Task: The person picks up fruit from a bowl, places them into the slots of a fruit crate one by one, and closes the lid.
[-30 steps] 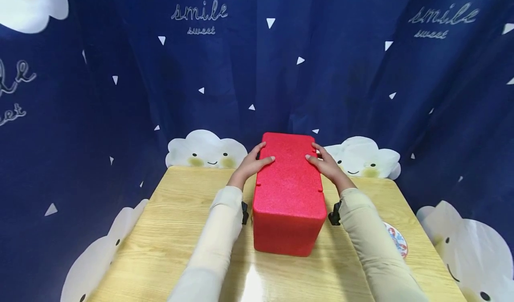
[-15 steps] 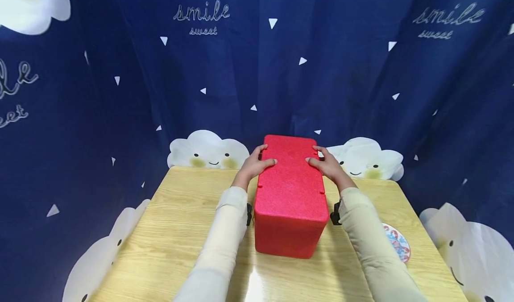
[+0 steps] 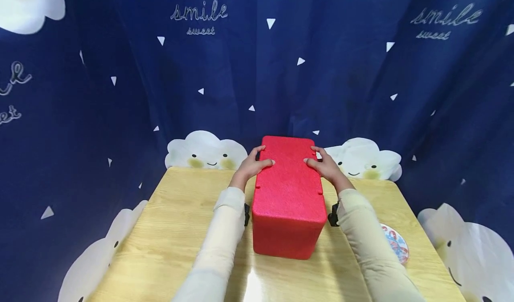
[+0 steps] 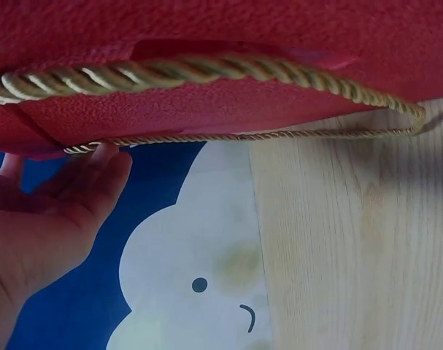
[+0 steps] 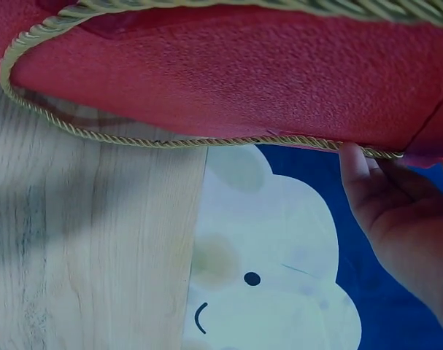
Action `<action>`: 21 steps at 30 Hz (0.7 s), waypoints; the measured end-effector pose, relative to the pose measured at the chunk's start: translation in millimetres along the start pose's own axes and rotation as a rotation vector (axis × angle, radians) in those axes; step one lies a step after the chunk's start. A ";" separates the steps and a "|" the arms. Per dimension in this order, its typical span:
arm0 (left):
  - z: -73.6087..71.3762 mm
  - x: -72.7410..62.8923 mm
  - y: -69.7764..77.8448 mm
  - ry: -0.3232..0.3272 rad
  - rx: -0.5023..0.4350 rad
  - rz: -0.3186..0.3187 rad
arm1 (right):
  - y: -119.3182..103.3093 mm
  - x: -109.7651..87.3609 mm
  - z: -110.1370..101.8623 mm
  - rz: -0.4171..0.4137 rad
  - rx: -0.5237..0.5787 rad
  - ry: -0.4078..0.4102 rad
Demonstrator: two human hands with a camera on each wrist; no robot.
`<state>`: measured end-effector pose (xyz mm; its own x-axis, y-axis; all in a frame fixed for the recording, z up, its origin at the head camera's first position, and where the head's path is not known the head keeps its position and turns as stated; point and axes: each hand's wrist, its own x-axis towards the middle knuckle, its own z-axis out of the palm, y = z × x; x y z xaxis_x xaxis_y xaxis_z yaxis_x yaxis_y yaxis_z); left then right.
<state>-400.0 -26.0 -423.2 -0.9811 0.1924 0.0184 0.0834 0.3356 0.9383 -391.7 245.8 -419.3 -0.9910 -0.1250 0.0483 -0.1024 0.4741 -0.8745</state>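
A red box [image 3: 289, 195] with a textured surface and small notches along its top edges stands lengthwise in the middle of the head view. My left hand [image 3: 250, 166] grips its left side near the far end, thumb on top and fingers down the side. On the opposite side my right hand [image 3: 327, 166] holds it the same way. Gold twisted rope [image 4: 206, 69] hangs in a loop along the left side in the left wrist view. Another gold rope [image 5: 206, 140] runs along the right side, close to my right fingertips [image 5: 350, 157]. The box's underside is hidden.
The box is over a light wooden table [image 3: 180, 221]. At the right, a round plate-like disc [image 3: 397, 246] with a red and blue pattern is partly covered by my right sleeve. A dark blue curtain [image 3: 241, 70] with white clouds surrounds the table's back and sides.
The red box and both hands appear very slightly lower in the head view, with the same hold kept. The view itself has shifted a little.
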 end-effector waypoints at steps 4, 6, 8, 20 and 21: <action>-0.6 0.7 0.5 0.007 0.006 -0.006 | 0.6 0.6 0.0 -0.013 0.008 -0.001; 0.2 0.3 0.5 0.001 -0.001 -0.007 | 2.5 0.3 0.4 -0.012 0.015 0.002; 0.0 -0.9 0.3 0.006 -0.003 -0.006 | 3.3 -0.2 1.7 -0.005 0.043 -0.001; -1.3 6.2 -0.5 -0.071 -0.005 0.033 | 2.0 3.5 -1.5 -0.009 0.082 -0.044; -0.9 7.5 -0.2 -0.078 0.005 0.044 | 1.6 4.5 -2.8 -0.013 0.072 -0.047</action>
<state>-407.5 -25.4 -422.9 -0.9599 0.2785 0.0318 0.1268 0.3302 0.9354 -396.5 248.4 -419.1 -0.9843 -0.1725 0.0386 -0.1072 0.4089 -0.9062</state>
